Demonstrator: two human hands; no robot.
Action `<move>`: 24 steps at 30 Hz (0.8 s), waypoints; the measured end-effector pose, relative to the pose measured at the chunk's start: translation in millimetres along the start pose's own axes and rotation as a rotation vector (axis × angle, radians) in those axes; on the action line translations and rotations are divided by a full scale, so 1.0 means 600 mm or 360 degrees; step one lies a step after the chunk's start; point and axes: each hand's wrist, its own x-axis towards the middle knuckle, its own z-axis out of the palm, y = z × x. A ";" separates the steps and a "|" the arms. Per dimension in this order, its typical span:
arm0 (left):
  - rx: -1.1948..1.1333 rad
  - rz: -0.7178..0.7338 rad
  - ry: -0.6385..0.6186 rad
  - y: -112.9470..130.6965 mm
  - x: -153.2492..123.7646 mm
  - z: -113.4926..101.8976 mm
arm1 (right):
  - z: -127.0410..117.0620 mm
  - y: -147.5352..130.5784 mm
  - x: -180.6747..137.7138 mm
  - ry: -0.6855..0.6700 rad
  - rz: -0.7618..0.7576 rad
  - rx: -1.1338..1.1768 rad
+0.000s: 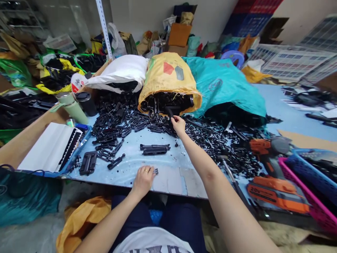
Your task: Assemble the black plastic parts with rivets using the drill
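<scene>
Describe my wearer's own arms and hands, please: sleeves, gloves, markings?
Both forearms are bare, with no sleeves or cables in view. Neither hand is gloved. The left hand wears a gold-coloured ring; I can make out none on the right hand. The top is white with dark markings.

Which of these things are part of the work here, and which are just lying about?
Seemingly in the job: black piece in the right hand; small piece at the left hand; yellow sack; heaped black parts.

Apparently just lying about: green bottle; black tumbler; cardboard box behind.
</scene>
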 end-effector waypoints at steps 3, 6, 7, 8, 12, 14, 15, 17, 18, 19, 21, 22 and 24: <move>0.0005 0.0014 -0.0005 0.000 0.002 0.000 | -0.016 0.001 -0.001 0.0064 -0.0025 0.0182; 0.0010 0.0025 -0.0003 0.000 0.002 0.001 | -0.035 -0.009 -0.012 0.0020 -0.0030 0.0442; 0.0012 0.0028 -0.0002 -0.001 0.002 0.001 | -0.045 -0.010 -0.027 -0.0041 -0.0046 0.0570; 0.0012 0.0030 -0.0003 -0.001 0.002 0.001 | -0.059 -0.009 -0.047 -0.0140 -0.0082 0.0694; -0.0003 0.0030 -0.0057 -0.004 0.002 0.000 | -0.138 0.015 -0.177 -0.0849 -0.0505 0.0608; -0.0008 0.0028 -0.0129 -0.005 0.006 0.000 | -0.181 0.032 -0.243 -0.1222 -0.0834 0.0247; -0.0011 0.0032 -0.0169 -0.006 0.009 0.000 | -0.198 0.040 -0.270 -0.1340 -0.0963 0.0067; -0.0029 0.0039 -0.0231 -0.006 0.016 -0.001 | -0.217 0.054 -0.309 -0.1359 -0.1091 -0.0234; -0.0045 0.0037 -0.0246 -0.005 0.020 -0.002 | -0.219 0.060 -0.321 -0.1258 -0.1076 -0.0360; -0.0067 0.0027 -0.0249 -0.004 0.023 -0.003 | -0.217 0.066 -0.329 -0.1088 -0.1005 -0.0469; -0.0131 -0.0003 -0.0237 -0.002 0.029 -0.006 | -0.200 0.072 -0.339 -0.0684 -0.0711 -0.0647; -0.0179 -0.0021 -0.0223 0.000 0.030 -0.007 | -0.189 0.072 -0.342 -0.0520 -0.0519 -0.0706; -0.0335 -0.0068 -0.0200 0.005 0.032 -0.009 | -0.165 0.067 -0.348 -0.0348 -0.0164 -0.0711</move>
